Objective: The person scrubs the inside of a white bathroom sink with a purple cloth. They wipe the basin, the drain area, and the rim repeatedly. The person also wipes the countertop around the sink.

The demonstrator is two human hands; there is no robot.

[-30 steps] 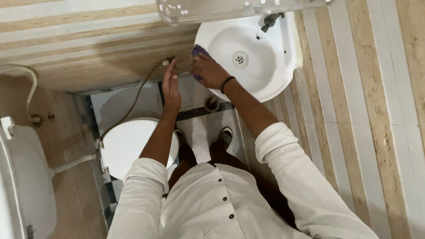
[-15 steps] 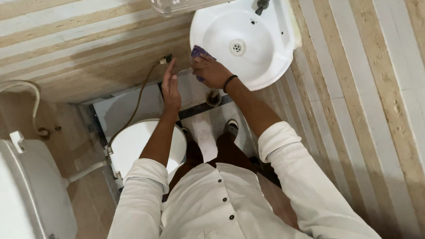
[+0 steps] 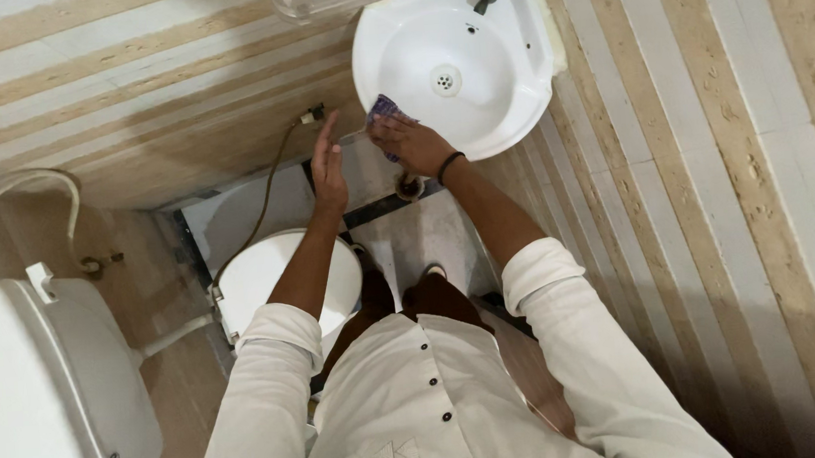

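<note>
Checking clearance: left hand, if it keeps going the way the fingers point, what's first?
Likely the striped tiled wall, near the hose fitting. The left hand is open, fingers pointing that way; depth is unclear from above.

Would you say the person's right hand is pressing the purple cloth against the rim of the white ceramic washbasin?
Touching. The head view shows the right hand lying on the purple cloth, which sits flat on the white ceramic washbasin rim.

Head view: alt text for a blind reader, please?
Seen from above, the right hand presses a purple cloth on the rim of a white sink. The left hand hangs open beside it, over a white toilet.
</note>
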